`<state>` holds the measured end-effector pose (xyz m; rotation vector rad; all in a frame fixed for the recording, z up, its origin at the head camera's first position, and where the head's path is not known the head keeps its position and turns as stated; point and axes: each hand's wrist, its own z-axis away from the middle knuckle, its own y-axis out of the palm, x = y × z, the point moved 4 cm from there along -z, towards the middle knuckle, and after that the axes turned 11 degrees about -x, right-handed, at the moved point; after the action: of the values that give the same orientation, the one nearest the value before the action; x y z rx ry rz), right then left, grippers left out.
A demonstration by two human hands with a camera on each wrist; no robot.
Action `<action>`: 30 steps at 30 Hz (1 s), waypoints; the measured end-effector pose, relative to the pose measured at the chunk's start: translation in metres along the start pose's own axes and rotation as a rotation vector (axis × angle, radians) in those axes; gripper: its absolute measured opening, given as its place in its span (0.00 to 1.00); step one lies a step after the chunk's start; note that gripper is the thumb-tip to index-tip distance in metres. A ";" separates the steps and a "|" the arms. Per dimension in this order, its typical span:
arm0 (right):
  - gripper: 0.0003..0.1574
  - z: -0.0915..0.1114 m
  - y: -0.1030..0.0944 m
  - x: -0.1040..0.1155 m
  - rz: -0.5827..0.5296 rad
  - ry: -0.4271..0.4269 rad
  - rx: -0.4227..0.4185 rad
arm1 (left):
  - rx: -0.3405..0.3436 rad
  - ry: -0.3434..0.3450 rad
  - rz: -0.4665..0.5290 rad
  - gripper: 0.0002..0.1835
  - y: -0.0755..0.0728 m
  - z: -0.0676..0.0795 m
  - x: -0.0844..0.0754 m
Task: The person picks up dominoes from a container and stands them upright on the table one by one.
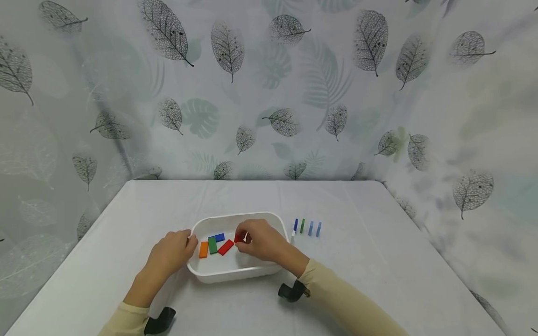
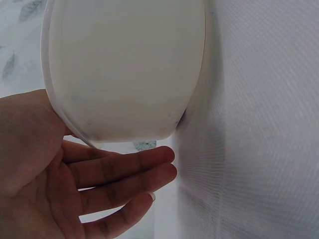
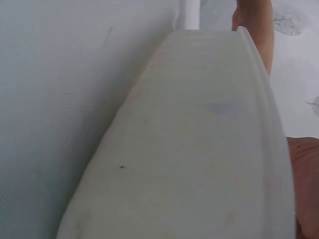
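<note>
A white plastic tub (image 1: 224,276) stands on the table. In the head view my left hand (image 1: 171,252) holds the tub's left end at the rim. The left wrist view shows the thumb side over the rim and the other fingers loosely extended outside the wall. My right hand (image 1: 262,239) reaches into the tub and pinches a small red block (image 1: 237,239), partly covered by the fingers. Another red block (image 1: 226,247), a green block (image 1: 212,245), an orange block (image 1: 203,249) and a blue block (image 1: 219,237) lie on the tub's floor, left of that hand. In the right wrist view the tub wall hides most of the right hand.
Right of the tub, a row of slim pieces stands on the white table (image 1: 361,280): a dark blue piece (image 1: 295,225), a green piece (image 1: 302,226) and two light blue pieces (image 1: 310,228). A leaf-patterned curtain (image 1: 260,93) rises behind the table and along its sides.
</note>
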<state>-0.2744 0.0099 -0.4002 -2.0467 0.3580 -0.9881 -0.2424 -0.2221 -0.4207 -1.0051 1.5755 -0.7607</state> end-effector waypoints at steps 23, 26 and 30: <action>0.07 0.020 -0.061 -0.020 -0.100 -0.013 -0.267 | -0.002 0.003 -0.021 0.18 0.000 0.000 -0.002; 0.07 0.024 -0.068 -0.025 -0.114 0.004 -0.287 | 0.000 -0.001 -0.030 0.19 -0.001 0.001 -0.002; 0.07 0.029 -0.075 -0.031 -0.114 0.029 -0.304 | -0.001 0.004 -0.037 0.19 -0.002 0.001 -0.002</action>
<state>-0.2794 0.0906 -0.3690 -2.3498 0.4330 -1.0871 -0.2407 -0.2217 -0.4183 -1.0363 1.5647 -0.7877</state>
